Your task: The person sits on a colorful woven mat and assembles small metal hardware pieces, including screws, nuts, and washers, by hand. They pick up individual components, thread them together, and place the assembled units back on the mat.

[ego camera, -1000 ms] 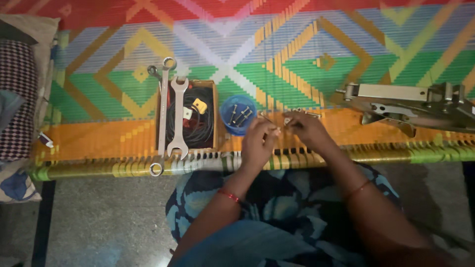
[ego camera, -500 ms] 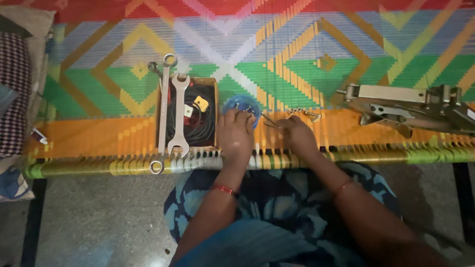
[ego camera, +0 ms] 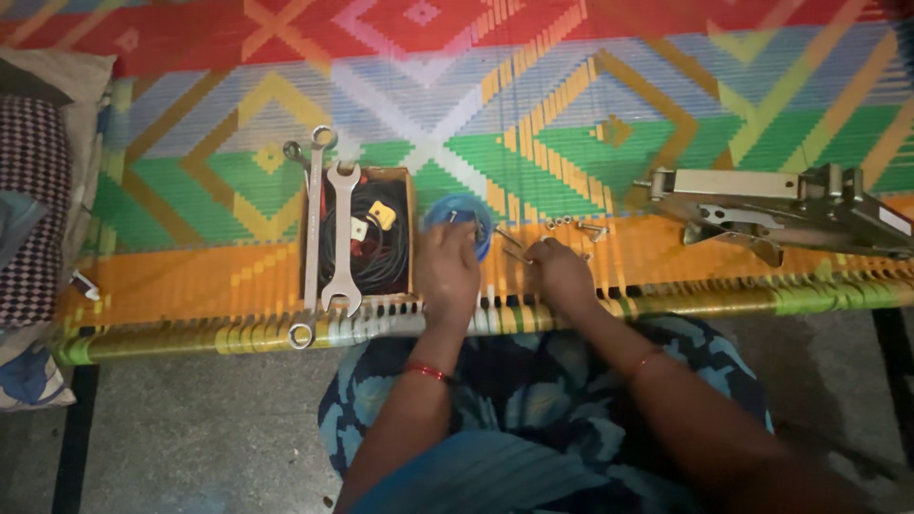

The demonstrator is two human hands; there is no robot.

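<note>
My left hand (ego camera: 449, 271) reaches over the near rim of a small blue bowl (ego camera: 465, 209) that holds a few bolts. Its fingertips dip into the bowl and are hidden from me. My right hand (ego camera: 560, 276) rests on the orange band of the woven mat, just right of the bowl. Its fingers pinch a thin metal bolt (ego camera: 517, 254) that points left. A second bolt (ego camera: 505, 234) lies beside it, and a short row of small nuts and a screw (ego camera: 574, 225) lies just beyond the right hand.
Left of the bowl stands an open cardboard box (ego camera: 411, 228) of black cables, with two long spanners (ego camera: 340, 238) laid across it. A grey metal mechanism (ego camera: 776, 205) lies at the right. Pillows (ego camera: 38, 190) are stacked at the left edge. Grey floor lies below the mat's edge.
The hands have parted from working together in front of me. The left hand has gone to the blue bowl; the right has lowered to the mat with a bolt.
</note>
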